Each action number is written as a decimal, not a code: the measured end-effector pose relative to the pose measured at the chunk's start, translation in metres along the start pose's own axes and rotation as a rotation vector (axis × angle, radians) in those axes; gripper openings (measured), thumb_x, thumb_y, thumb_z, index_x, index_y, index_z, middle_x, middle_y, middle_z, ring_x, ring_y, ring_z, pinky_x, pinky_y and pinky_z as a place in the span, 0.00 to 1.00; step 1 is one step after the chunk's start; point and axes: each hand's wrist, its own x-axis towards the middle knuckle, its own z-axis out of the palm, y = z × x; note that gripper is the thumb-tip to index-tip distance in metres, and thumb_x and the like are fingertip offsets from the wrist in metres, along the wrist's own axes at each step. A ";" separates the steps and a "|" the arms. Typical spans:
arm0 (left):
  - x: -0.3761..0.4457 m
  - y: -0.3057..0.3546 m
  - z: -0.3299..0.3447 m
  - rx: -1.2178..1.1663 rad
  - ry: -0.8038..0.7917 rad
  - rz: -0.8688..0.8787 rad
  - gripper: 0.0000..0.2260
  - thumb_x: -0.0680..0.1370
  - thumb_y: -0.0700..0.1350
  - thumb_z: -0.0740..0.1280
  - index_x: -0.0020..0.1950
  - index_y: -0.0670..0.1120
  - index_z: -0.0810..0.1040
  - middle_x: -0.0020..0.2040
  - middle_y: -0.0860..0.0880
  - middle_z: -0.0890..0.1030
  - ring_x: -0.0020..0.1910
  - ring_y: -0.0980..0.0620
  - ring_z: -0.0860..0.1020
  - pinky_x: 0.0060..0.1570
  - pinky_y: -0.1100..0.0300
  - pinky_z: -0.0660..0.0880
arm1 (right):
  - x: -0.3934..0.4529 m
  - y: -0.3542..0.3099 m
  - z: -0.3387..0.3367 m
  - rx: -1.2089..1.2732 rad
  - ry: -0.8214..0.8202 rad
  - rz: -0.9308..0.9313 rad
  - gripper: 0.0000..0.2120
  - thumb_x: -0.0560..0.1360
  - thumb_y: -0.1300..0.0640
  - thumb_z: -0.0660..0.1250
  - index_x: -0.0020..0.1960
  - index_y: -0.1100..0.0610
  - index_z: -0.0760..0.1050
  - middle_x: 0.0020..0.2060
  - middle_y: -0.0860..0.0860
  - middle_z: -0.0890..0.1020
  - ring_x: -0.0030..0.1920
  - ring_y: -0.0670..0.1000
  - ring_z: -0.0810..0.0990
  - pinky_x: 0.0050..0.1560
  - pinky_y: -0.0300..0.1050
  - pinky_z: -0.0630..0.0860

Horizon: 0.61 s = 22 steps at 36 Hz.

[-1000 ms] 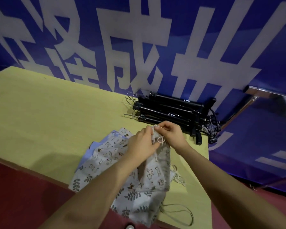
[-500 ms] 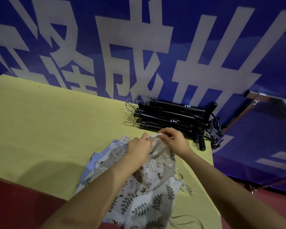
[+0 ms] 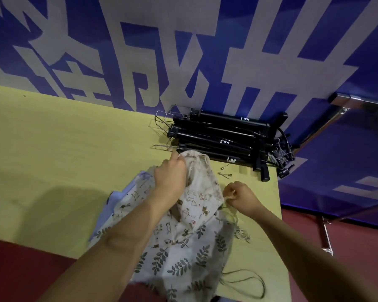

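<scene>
A small white drawstring bag [image 3: 200,199] printed with little animals lies on top of a pile of similar cloth bags, one with a green leaf print [image 3: 183,258]. My left hand [image 3: 170,177] grips the gathered mouth of the animal-print bag near its top. My right hand [image 3: 240,197] is curled in a fist at the bag's right side and pinches what looks like its drawstring. More cord [image 3: 242,234] lies loose to the right of the pile.
The bags rest near the right front corner of a yellow-green table [image 3: 63,160]. A stack of black clip hangers [image 3: 225,138] lies at the back right against a blue banner wall [image 3: 183,51]. Two small metal pins [image 3: 225,174] lie near the hangers.
My right hand has left the bag's mouth and moved down and right, to the bag's side. My left hand keeps hold of the gathered top, which now looks bunched.
</scene>
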 end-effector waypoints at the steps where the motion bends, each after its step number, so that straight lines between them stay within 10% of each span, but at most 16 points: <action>1: 0.000 0.003 0.005 0.011 -0.009 0.005 0.20 0.76 0.31 0.61 0.67 0.41 0.68 0.65 0.43 0.67 0.56 0.41 0.75 0.41 0.52 0.70 | -0.002 0.003 0.002 -0.059 -0.044 -0.023 0.09 0.68 0.62 0.68 0.48 0.55 0.77 0.48 0.51 0.75 0.52 0.54 0.74 0.46 0.42 0.69; 6: -0.004 0.016 0.025 -0.018 -0.009 0.003 0.20 0.75 0.31 0.61 0.67 0.41 0.68 0.63 0.44 0.68 0.54 0.43 0.75 0.41 0.54 0.70 | -0.005 0.012 0.014 -0.209 -0.106 -0.058 0.09 0.72 0.51 0.68 0.50 0.51 0.75 0.52 0.50 0.72 0.51 0.49 0.66 0.50 0.42 0.63; 22: -0.002 0.030 0.026 -0.149 -0.074 0.030 0.27 0.74 0.30 0.61 0.73 0.44 0.63 0.66 0.46 0.66 0.45 0.46 0.74 0.36 0.58 0.67 | 0.000 0.021 -0.005 0.068 -0.043 0.067 0.04 0.76 0.60 0.61 0.43 0.55 0.72 0.43 0.53 0.81 0.46 0.56 0.80 0.47 0.53 0.77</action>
